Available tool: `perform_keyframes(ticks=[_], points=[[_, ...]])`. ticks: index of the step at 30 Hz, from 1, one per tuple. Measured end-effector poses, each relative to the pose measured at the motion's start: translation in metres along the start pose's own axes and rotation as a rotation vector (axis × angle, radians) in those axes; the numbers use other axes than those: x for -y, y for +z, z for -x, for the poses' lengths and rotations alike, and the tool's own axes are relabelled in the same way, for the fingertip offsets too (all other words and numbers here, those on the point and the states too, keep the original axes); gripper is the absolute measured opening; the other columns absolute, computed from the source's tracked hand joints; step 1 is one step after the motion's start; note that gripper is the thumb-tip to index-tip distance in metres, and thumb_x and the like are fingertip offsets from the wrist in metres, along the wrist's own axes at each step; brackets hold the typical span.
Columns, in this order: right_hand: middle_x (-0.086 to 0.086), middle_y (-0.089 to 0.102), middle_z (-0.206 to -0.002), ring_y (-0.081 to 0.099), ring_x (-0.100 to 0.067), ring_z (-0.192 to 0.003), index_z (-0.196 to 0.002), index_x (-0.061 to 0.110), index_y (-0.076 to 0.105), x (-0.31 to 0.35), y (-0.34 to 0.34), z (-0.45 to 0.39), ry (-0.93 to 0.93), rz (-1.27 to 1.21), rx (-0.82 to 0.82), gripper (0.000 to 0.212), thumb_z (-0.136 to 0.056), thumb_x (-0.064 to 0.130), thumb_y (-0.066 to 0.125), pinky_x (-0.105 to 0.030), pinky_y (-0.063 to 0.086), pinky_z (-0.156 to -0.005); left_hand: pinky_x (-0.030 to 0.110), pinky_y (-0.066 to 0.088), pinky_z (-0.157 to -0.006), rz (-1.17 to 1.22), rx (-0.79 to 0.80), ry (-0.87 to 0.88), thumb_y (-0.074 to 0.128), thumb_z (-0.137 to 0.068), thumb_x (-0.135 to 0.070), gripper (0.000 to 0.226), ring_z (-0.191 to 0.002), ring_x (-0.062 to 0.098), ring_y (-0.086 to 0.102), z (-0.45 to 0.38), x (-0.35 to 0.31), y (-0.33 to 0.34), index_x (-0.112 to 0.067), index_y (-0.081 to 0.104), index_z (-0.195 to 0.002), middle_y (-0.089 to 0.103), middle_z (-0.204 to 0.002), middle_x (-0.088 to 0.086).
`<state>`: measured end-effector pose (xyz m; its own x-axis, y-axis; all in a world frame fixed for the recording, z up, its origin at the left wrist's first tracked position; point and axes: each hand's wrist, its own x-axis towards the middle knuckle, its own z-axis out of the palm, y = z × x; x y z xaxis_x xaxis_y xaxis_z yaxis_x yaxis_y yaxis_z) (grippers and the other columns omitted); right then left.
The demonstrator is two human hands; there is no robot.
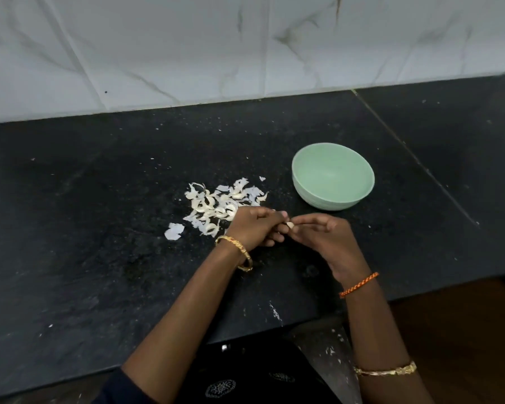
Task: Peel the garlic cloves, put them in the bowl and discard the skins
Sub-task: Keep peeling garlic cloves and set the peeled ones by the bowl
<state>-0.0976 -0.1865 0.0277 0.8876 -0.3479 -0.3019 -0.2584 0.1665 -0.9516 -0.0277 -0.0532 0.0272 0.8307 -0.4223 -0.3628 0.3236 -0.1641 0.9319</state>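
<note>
Garlic clove [290, 225] sits pinched between your two hands, just in front of the bowl [333, 176] and slightly to its left, held above the black surface [99, 258]. Your left hand [255, 227] has its fingers curled round the clove's left end; your right hand [321, 231] pinches the right end with thumb and fingertips, other fingers loosely bent. Only a small pale bit of the clove shows between the fingertips, so you cannot tell how much skin is on it.

Bowl: pale green, round, upright on the surface, well apart from the wall. Its inside shows only smooth green, no cloves visible in it.

Pile of garlic [219, 205] lies on the surface to the left of the bowl, near it but not touching. It mixes curved cream pieces with thin white papery skins; which are whole cloves and which are husks is hard to tell. One larger flat skin scrap [174, 231] lies apart at the pile's near-left edge. Your left hand overlaps the pile's near-right corner in view.

Gold bangle [236, 252] on your left wrist, orange thread band [359, 284] on your right wrist, another gold bangle [385, 370] further up the right forearm.

White marbled wall tiles [245, 48] stand behind the bowl, beyond the surface's far edge.
</note>
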Motion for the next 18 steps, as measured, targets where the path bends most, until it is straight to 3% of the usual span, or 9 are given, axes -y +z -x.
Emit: perform_keyframes(ticks=[4, 7, 10, 12, 15, 18], points=[[-0.005, 0.071, -0.076, 0.065, -0.011, -0.066, -0.078, 0.017, 0.070, -0.006, -0.043, 0.014, -0.071, 0.318, -0.316, 0.019, -0.081, -0.002, 0.070, -0.021, 0.055, -0.066, 0.011, 0.043, -0.043, -0.084, 0.059, 0.003, 0.063, -0.090, -0.009, 0.017, -0.043, 0.000, 0.057, -0.002, 0.008, 0.046, -0.014, 0.062, -0.073, 0.064, -0.057, -0.006], [0.000, 0.069, -0.070, 0.065, -0.012, -0.065, -0.073, 0.018, 0.069, -0.011, -0.066, 0.019, -0.087, 0.428, -0.473, 0.017, -0.082, 0.004, 0.071, -0.024, 0.053, -0.067, 0.015, 0.051, -0.053, -0.142, 0.069, 0.003, 0.061, -0.089, -0.005, 0.007, -0.059, 0.005, 0.062, -0.002, 0.016, 0.078, -0.010, 0.067, -0.088, 0.065, -0.073, 0.002], [-0.002, 0.068, -0.072, 0.066, -0.016, -0.072, -0.080, 0.008, 0.073, -0.016, -0.077, 0.021, -0.101, 0.547, -0.543, 0.008, -0.085, 0.004, 0.067, -0.029, 0.054, -0.074, 0.028, 0.055, -0.070, -0.169, 0.067, 0.007, 0.054, -0.091, -0.002, 0.025, -0.078, 0.016, 0.063, -0.002, 0.018, 0.104, -0.004, 0.062, -0.114, 0.065, -0.092, 0.004], [-0.005, 0.070, -0.076, 0.066, -0.017, -0.074, -0.084, 0.005, 0.073, -0.019, -0.081, 0.023, -0.116, 0.605, -0.546, 0.008, -0.085, 0.005, 0.065, -0.031, 0.054, -0.077, 0.029, 0.054, -0.072, -0.152, 0.091, -0.005, 0.047, -0.091, 0.002, 0.035, -0.084, 0.017, 0.062, 0.000, 0.017, 0.117, -0.004, 0.057, -0.124, 0.062, -0.106, 0.003], [-0.008, 0.071, -0.081, 0.065, -0.016, -0.076, -0.086, 0.004, 0.073, -0.022, -0.083, 0.024, -0.133, 0.633, -0.504, 0.011, -0.087, 0.006, 0.062, -0.026, 0.050, -0.073, 0.030, 0.053, -0.075, -0.175, 0.117, -0.004, 0.045, -0.092, 0.003, 0.040, -0.088, 0.016, 0.063, 0.001, 0.017, 0.126, -0.007, 0.053, -0.129, 0.061, -0.117, 0.003], [-0.004, 0.070, -0.083, 0.061, -0.008, -0.073, -0.088, 0.006, 0.072, -0.021, -0.082, 0.027, -0.155, 0.587, -0.546, 0.011, -0.088, 0.006, 0.061, -0.015, 0.045, -0.068, 0.024, 0.054, -0.068, -0.154, 0.045, 0.032, 0.049, -0.094, -0.002, 0.030, -0.078, 0.013, 0.065, 0.006, 0.018, 0.121, -0.008, 0.056, -0.122, 0.063, -0.106, 0.003]])
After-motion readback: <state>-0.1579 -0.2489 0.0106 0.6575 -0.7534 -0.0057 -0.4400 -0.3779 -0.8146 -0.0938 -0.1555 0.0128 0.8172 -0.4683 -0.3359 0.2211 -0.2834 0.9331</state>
